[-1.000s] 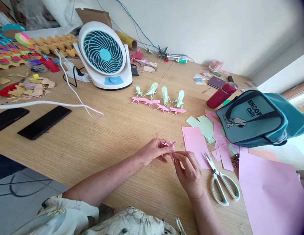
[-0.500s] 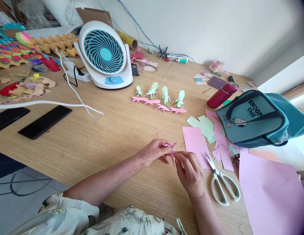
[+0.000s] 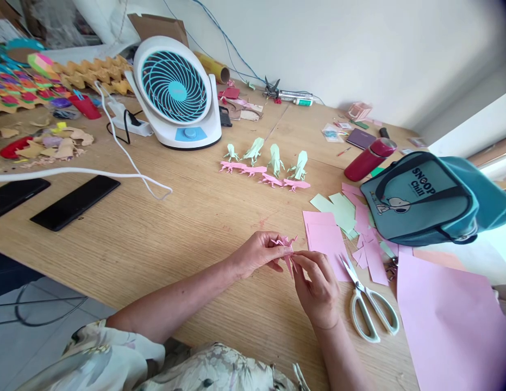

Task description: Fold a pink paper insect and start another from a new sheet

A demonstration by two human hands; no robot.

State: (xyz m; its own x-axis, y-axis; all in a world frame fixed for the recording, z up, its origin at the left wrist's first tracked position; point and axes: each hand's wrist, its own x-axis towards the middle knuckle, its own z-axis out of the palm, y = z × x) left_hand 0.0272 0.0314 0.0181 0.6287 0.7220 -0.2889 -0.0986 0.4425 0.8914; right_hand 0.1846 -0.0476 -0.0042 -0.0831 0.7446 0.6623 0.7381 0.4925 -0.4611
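A small pink origami figure, with thin pointed limbs sticking up and a narrow end hanging down, is held between my two hands above the table. My left hand pinches its upper part between thumb and fingers. With thumb and fingertips, my right hand grips its lower right side; the fingers hide part of the paper. Beyond my hands stand several pink origami insects in a slanting row, and behind them several pale green ones.
Right of my hands lie pink paper squares, green paper scraps, open white-handled scissors and a large pink sheet. Farther back are a red bottle and a teal bag. A fan and a black phone sit on the left.
Both hands keep their hold on the pink origami figure and stay almost in place. The right fingers shift slightly along its lower part.
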